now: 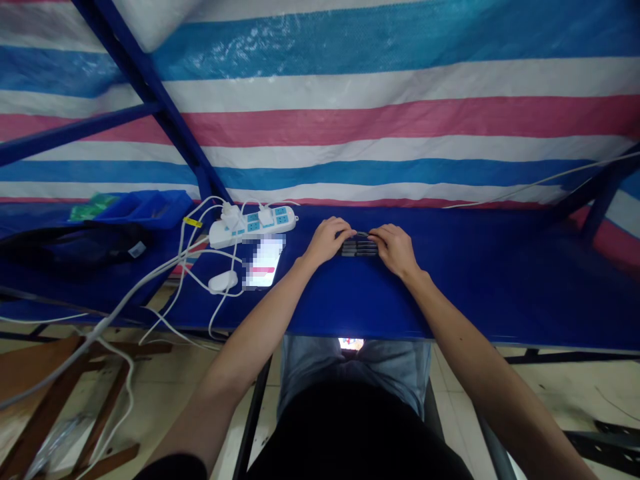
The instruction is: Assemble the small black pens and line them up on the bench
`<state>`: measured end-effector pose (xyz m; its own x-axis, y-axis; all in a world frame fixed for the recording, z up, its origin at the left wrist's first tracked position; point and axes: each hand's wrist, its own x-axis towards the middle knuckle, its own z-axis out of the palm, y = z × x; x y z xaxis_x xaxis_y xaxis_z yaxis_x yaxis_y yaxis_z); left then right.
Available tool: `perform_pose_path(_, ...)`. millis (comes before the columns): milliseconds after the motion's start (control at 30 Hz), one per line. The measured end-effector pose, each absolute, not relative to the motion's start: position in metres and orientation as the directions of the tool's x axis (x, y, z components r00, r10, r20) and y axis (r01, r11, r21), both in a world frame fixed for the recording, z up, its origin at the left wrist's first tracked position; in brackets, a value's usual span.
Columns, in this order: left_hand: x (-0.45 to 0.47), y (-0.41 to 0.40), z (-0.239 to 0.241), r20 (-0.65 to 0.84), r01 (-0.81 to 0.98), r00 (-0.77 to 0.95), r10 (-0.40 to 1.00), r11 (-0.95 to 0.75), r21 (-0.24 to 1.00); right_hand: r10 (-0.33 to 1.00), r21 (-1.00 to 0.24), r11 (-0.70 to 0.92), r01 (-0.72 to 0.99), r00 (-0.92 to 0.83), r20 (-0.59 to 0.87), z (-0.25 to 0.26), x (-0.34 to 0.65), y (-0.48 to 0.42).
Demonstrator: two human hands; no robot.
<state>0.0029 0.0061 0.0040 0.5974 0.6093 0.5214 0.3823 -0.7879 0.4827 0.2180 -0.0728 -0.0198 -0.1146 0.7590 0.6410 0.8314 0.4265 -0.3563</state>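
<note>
Both hands are out on the blue table (475, 287), meeting at twelve o'clock from the body. Between them lies a dark stack (359, 245) of thin, flat pieces, lying crosswise. What the pieces are is too small to tell.

The left hand (327, 240) closes on the stack's nine o'clock end, fingers curled over the top and thumb tucked under. The right hand (395, 248) mirrors it at the three o'clock end, fingers bent down and gripping. With one hand on each end and both pressing inward, that looks like a hold meant to square the pieces up so none slips sideways. The stack sits low, at or just off the table surface.

Off at nine o'clock from the left hand, a white power strip (253, 225) lies along the back edge. A phone (265, 263) sits just in front of it, screen lit, within easy reach. A white adapter (223, 281) rests at the phone's eight o'clock. Further out at nine o'clock are a blue bin (145, 207) and a black bag (75, 243), well apart from the hands. A striped tarp (400, 127) hangs behind everything.
</note>
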Motion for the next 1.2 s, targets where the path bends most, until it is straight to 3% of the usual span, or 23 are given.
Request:
perform_pose_path(300, 0.0037, 0.0032, 0.0059, 0.518, 0.404, 0.578, 0.630, -0.773, 0.489, 0.750, -0.410, 0.411, 0.814, -0.046, 0.659, -0.0166, 0.2176, -0.0734)
perform_pose_path(767, 0.0015, 0.0079, 0.0050, 0.512, 0.414, 0.594, 0.620, -0.782, 0.465, 0.813, -0.371, 0.346, 0.862, -0.078, 0.577, -0.0181, 0.2185, -0.0735)
perform_pose_path(1033, 0.0044, 0.0033, 0.0051, 0.474, 0.415, 0.628, 0.617, -0.781, 0.467, 0.765, -0.399, 0.397, 0.827, -0.058, 0.641, -0.0159, 0.2170, -0.0750)
perform_pose_path(1200, 0.0043, 0.0054, 0.0048, 0.474, 0.427, 0.611, 0.634, -0.768, 0.477, 0.804, -0.388, 0.361, 0.848, -0.072, 0.591, -0.0167, 0.2170, -0.0746)
